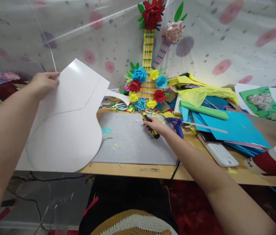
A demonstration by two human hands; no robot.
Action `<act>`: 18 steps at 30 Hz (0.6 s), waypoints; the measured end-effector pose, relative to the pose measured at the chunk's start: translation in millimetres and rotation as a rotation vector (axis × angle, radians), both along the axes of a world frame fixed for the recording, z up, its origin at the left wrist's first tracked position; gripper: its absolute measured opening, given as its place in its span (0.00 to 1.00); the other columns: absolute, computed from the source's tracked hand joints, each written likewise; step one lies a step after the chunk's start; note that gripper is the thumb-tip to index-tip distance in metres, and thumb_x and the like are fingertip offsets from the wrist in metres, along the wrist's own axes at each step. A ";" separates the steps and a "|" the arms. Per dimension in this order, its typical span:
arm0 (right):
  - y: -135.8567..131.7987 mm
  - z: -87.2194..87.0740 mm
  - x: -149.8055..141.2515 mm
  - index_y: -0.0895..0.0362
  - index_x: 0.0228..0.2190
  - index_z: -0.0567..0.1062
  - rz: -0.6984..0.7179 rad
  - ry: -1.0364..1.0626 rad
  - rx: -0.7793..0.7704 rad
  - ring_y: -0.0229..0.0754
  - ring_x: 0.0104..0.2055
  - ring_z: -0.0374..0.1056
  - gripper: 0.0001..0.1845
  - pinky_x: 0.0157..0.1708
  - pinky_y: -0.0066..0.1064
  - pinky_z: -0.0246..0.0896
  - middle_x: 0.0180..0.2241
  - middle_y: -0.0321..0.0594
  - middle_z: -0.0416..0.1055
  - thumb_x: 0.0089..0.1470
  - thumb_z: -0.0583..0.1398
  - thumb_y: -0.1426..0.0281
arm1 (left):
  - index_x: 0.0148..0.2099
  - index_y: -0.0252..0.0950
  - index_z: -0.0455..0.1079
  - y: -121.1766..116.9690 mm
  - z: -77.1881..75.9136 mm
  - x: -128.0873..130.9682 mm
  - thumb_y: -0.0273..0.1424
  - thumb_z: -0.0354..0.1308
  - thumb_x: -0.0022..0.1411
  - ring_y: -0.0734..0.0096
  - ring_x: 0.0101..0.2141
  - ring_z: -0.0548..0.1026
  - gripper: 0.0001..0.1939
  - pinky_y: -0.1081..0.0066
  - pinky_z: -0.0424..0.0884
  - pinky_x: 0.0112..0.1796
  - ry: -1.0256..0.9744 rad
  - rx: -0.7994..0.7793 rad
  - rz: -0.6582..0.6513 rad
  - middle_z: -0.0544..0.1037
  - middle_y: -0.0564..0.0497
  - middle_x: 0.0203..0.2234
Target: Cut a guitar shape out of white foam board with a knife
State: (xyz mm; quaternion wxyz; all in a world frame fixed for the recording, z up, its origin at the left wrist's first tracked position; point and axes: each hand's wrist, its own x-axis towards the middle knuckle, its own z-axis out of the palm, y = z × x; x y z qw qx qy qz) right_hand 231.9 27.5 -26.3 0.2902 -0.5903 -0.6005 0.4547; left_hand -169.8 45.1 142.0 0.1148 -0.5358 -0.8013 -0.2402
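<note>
A large white board point(79, 130), partly cut to a rounded outline with a drawn pencil curve, stands tilted at the left. My left hand point(47, 84) grips its upper left edge. Over the grey cutting mat point(133, 140) my right hand point(156, 125) is closed round a yellow and black utility knife point(152, 126), whose tip points away toward the back of the mat. Small blue, green and yellow paper scraps lie on the mat. Just right of my right hand lies a blue glue gun point(175, 125) with a long glue stick in it.
Behind the mat stands a yellow paper guitar point(148, 55) covered in paper flowers. Scissors point(118, 105) lie among scraps near it. To the right are blue sheets point(238, 125), a green roll point(203, 110), a white box-like device point(222, 153) and a red and white cup point(272, 161) near the table edge.
</note>
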 end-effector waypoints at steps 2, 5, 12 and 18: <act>1.2 0.0 1.0 0.58 0.30 0.67 0.000 0.008 0.026 0.32 0.25 0.64 0.04 0.23 0.26 0.64 0.34 0.42 0.71 0.51 0.56 0.70 | 0.59 0.34 0.59 1.7 13.2 7.1 0.34 0.45 0.63 0.84 0.32 0.71 0.23 0.73 0.66 0.38 -0.078 -0.079 -0.032 0.73 0.60 0.35; 4.8 2.6 3.1 0.58 0.32 0.68 -0.053 -0.002 0.098 0.33 0.25 0.65 0.05 0.24 0.27 0.64 0.34 0.42 0.71 0.52 0.56 0.69 | 0.59 0.33 0.60 4.5 28.6 26.9 0.35 0.41 0.62 0.72 0.41 0.71 0.25 0.66 0.64 0.42 0.026 -0.096 -0.102 0.71 0.59 0.39; 8.7 23.9 19.7 0.58 0.46 0.66 -0.407 -0.108 0.318 0.40 0.33 0.69 0.18 0.30 0.29 0.66 0.39 0.48 0.70 0.56 0.51 0.63 | 0.52 0.33 0.69 24.0 -1.6 98.3 0.31 0.47 0.59 0.70 0.44 0.71 0.21 0.71 0.64 0.46 0.249 -0.303 -0.516 0.76 0.55 0.44; 4.1 25.8 25.4 0.58 0.44 0.68 -0.236 -0.327 0.325 0.43 0.33 0.69 0.19 0.34 0.35 0.65 0.36 0.45 0.72 0.53 0.54 0.60 | 0.52 0.46 0.70 44.9 -71.6 164.9 0.31 0.50 0.55 0.76 0.38 0.74 0.22 0.81 0.64 0.38 0.211 -0.418 -0.959 0.77 0.60 0.45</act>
